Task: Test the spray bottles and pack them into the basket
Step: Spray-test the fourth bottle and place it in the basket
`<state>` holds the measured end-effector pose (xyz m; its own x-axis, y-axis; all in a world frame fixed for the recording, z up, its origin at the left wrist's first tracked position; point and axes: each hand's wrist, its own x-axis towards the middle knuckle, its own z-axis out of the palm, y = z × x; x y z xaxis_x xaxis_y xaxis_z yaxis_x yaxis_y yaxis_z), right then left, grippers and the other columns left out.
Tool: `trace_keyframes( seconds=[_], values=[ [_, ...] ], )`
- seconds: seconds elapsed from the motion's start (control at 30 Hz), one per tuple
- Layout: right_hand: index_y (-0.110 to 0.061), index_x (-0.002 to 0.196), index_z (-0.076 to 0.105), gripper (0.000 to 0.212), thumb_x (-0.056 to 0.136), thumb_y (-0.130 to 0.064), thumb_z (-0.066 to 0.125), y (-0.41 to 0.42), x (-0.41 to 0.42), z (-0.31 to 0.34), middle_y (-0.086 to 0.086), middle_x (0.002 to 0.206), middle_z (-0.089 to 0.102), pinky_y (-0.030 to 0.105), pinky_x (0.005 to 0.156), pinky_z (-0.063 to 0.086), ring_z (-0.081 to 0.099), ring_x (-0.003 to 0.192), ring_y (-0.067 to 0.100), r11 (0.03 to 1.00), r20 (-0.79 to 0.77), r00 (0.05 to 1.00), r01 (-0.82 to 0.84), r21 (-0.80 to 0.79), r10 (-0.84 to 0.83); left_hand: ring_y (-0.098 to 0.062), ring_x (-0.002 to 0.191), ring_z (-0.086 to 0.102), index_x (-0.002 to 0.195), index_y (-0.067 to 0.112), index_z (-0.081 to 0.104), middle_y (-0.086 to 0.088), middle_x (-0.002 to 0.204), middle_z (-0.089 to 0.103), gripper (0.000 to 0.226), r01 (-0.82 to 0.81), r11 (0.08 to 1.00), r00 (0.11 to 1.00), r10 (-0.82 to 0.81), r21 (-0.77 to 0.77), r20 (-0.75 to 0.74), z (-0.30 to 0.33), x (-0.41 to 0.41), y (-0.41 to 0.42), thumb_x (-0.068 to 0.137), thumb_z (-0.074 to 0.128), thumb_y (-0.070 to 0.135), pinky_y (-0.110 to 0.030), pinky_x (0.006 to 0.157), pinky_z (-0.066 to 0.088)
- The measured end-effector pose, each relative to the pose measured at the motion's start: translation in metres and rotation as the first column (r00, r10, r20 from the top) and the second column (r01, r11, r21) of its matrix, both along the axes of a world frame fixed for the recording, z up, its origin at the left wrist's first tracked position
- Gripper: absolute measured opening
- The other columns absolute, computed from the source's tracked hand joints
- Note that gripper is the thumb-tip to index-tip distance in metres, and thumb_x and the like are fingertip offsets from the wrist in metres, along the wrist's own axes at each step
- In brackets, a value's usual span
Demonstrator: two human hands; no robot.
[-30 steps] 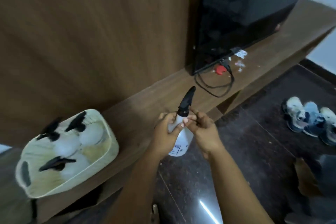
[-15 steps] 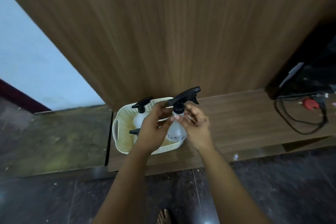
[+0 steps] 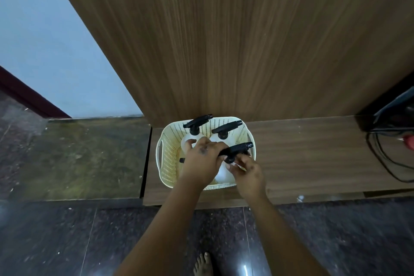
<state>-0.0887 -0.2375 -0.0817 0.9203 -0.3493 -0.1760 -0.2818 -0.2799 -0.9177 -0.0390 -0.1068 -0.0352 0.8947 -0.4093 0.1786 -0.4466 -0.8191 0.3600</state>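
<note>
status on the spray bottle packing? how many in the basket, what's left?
Done: two black-trigger spray bottles stand at the back of the cream basket. In hand: left hand and right hand are lowering another bottle into the front. Left: release it. No other loose bottles are visible.

The basket (image 3: 167, 152) looks like cream plastic, perforated with small holes, matt. Bottles inside: the held bottle (image 3: 224, 175) has a white, smooth body and a black plastic sprayer (image 3: 238, 149) with a dull sheen. The counter (image 3: 313, 159) and the wall panel (image 3: 246, 40) at 12 o'clock show brown wood grain, matt. The floor (image 3: 336, 242) at 6 o'clock is dark polished stone, glossy with a light reflection. The cable (image 3: 385, 159) at 3 o'clock looks like black rubber.
</note>
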Motion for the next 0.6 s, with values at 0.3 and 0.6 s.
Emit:
trace_keyframes(
  seconds=[0.3, 0.6],
  values=[
    [-0.024, 0.084, 0.048, 0.042, 0.067, -0.009, 0.083, -0.018, 0.000, -0.001, 0.005, 0.095, 0.056, 0.032, 0.066, 0.052, 0.061, 0.081, 0.023, 0.967, -0.017, 0.983, 0.177, -0.183, -0.183, -0.014, 0.115, 0.051, 0.106, 0.030, 0.063, 0.006, 0.096, 0.068, 0.017, 0.011, 0.998, 0.982, 0.002, 0.067, -0.189, -0.022, 0.007, -0.003, 0.093, 0.052, 0.034, -0.049, 0.108, 0.014],
    [-0.022, 0.129, 0.050, 0.064, 0.078, 0.015, 0.041, -0.020, 0.010, 0.004, 0.002, 0.125, 0.052, 0.026, 0.086, 0.039, 0.043, 0.117, 0.021, 0.899, -0.127, 0.977, -0.206, -0.387, 0.169, -0.012, 0.119, 0.050, 0.106, 0.031, 0.059, 0.009, 0.100, 0.069, 0.017, 0.028, 0.993, 0.961, 0.005, 0.115, -0.278, -0.024, 0.014, -0.004, 0.092, 0.053, 0.037, -0.046, 0.110, 0.014]
  ],
)
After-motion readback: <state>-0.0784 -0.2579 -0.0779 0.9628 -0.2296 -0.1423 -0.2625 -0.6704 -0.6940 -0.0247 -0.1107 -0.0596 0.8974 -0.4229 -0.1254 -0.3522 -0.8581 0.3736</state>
